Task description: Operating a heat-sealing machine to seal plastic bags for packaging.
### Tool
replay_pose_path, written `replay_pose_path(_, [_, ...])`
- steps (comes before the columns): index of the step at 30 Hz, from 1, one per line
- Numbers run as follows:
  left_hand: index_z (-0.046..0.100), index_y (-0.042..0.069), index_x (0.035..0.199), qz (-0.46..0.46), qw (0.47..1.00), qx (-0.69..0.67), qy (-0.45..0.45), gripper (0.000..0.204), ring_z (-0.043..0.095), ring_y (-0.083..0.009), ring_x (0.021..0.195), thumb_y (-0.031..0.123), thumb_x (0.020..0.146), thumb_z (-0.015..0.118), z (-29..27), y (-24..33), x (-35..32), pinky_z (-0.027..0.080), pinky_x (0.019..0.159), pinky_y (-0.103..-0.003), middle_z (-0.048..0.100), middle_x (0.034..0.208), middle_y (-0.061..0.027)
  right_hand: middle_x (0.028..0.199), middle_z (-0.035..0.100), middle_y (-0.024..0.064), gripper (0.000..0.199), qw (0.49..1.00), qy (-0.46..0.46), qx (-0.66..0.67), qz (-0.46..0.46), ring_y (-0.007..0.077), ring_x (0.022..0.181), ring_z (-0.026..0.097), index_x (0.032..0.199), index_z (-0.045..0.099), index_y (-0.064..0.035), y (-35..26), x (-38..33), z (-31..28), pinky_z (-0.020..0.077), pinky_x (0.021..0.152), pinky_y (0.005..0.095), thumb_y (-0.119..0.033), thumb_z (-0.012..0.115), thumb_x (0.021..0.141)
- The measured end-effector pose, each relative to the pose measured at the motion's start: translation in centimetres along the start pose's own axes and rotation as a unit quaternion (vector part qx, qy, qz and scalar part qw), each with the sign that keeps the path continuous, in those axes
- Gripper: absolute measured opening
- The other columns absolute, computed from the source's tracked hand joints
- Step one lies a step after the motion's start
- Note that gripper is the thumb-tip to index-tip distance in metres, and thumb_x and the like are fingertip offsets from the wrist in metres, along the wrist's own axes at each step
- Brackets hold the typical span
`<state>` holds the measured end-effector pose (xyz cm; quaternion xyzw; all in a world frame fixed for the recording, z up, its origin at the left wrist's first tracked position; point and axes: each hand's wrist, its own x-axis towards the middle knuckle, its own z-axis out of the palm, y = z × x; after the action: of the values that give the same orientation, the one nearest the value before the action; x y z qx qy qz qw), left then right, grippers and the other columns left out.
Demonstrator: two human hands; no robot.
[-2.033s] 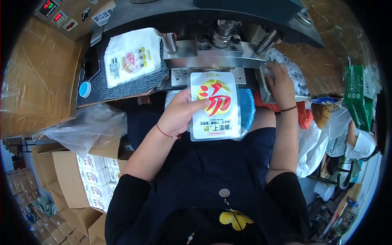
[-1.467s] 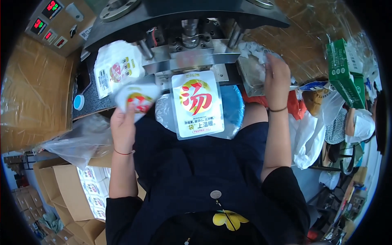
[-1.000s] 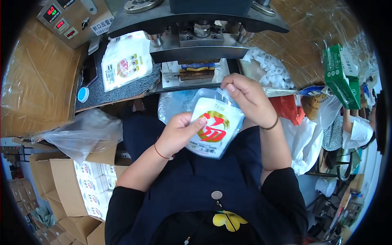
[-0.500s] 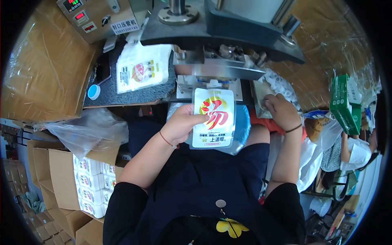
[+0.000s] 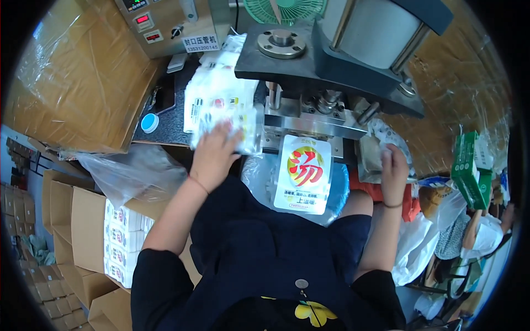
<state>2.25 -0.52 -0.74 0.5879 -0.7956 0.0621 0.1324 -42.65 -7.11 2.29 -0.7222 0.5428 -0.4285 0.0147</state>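
Note:
A white pouch (image 5: 302,187) with a yellow circle and red marking hangs from the jaws of the press machine (image 5: 317,126), with neither hand on it. To its left, my left hand (image 5: 214,157) lies over a stack of similar white pouches (image 5: 215,91). Its fingers are spread and somewhat blurred on the top pouch, which sits askew. My right hand (image 5: 394,176) is raised at the right, beside a clear bag of small white pieces (image 5: 389,138). Its fingers are pinched together at the tips; what they hold is too small and blurred to name.
Below the hanging pouch is a basin lined with blue plastic (image 5: 339,190). A control box (image 5: 171,27), a blue-lidded jar (image 5: 149,123) and a tall carton (image 5: 83,83) stand left. A green box (image 5: 466,171) is at right. An open carton (image 5: 88,231) holds packed pouches.
My left hand has let go of the pouch, now held in the machine, and moved left onto the stack. My right hand has lifted away from the bag of white pieces. The view has shifted.

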Motion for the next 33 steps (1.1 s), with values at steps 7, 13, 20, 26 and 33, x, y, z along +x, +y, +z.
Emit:
replay_pose_path(7, [0.068,-0.005,0.110,-0.171,0.787,-0.592,0.002,0.019,0.068,-0.0125,0.092,0.004,0.097,0.059,-0.3,5.3,-2.2,0.054,0.083,-0.027,0.072,0.098,-0.0105,0.093,0.065,0.0124,0.017,0.954,-0.221,0.181,-0.088,0.0216,0.083,0.063,0.103,0.064,-0.0007,-8.6,-1.2,1.4,0.0489,0.075,0.0305,-0.016,0.058,0.097])
replay_pose_path(13, [0.071,-0.004,0.100,-0.150,0.778,-0.608,-0.051,0.016,0.065,-0.0083,0.077,0.010,0.092,0.071,-1.1,12.2,-0.6,0.052,0.071,-0.024,0.072,0.089,-0.0055,0.093,0.068,0.0047,0.015,0.923,-0.175,0.340,0.037,0.0103,0.084,0.062,0.099,0.069,-0.0002,-13.3,0.2,2.0,0.0496,0.076,0.0261,-0.013,0.071,0.091])
replay_pose_path(20, [0.064,-0.003,0.121,-0.202,0.460,-0.829,-0.247,0.031,0.068,-0.0146,0.098,0.020,0.100,0.062,0.0,15.4,-1.0,0.055,0.089,-0.030,0.071,0.112,-0.0106,0.087,0.067,0.0133,0.024,0.928,-0.319,0.180,-0.072,0.0303,0.089,0.065,0.102,0.069,-0.0001,-10.7,1.1,0.4,0.0506,0.080,0.0369,-0.021,0.056,0.100])
replay_pose_path(26, [0.063,-0.002,0.122,-0.233,0.411,-0.833,-0.288,0.030,0.070,-0.0190,0.101,0.002,0.092,0.067,0.5,14.9,0.6,0.056,0.091,-0.035,0.071,0.115,-0.0134,0.110,0.064,0.0216,0.025,0.963,-0.187,-0.192,0.030,0.0412,0.098,0.064,0.115,0.063,-0.0075,-4.3,1.9,-1.9,0.0523,0.082,0.0470,-0.022,0.059,0.095])
replay_pose_path(33, [0.062,-0.003,0.119,-0.265,0.404,-0.848,-0.217,0.029,0.072,-0.0223,0.095,-0.001,0.090,0.066,1.4,11.4,4.1,0.059,0.087,-0.037,0.071,0.112,-0.0146,0.102,0.065,0.0209,0.024,0.928,-0.285,-0.238,0.030,0.0419,0.094,0.064,0.113,0.063,-0.0140,1.1,2.8,0.1,0.0524,0.080,0.0477,-0.019,0.063,0.089])
